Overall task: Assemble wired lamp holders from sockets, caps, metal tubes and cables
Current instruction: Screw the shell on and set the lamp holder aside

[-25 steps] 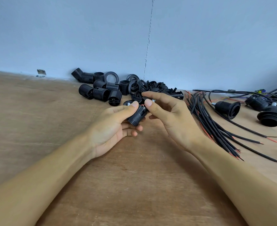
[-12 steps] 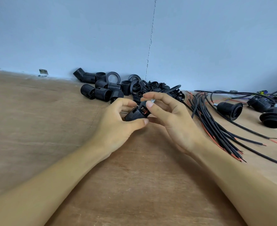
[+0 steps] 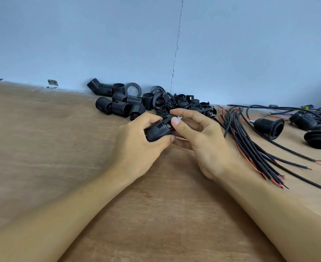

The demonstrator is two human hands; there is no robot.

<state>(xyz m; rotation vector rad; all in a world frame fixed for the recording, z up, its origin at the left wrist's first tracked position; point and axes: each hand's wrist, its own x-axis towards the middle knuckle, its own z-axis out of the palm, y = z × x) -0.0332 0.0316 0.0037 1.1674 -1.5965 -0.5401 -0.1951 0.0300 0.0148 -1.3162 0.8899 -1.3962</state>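
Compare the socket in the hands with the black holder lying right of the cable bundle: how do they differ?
The held socket is gripped by the left hand, with the right hand pinching its end piece; the lying holder rests on its side on the table, untouched. The held socket is a straight ribbed cylinder; the lying holder flares to a wide mouth and has a metal stub at its narrow end. Both are black plastic.

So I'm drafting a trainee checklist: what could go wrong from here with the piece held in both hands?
Red wires show in the gap between the socket, gripped by the left hand, and the cap pinched by the right hand; closing the two could trap them. The loose cable bundle lies close beside the right wrist, so a twisting move might drag it.
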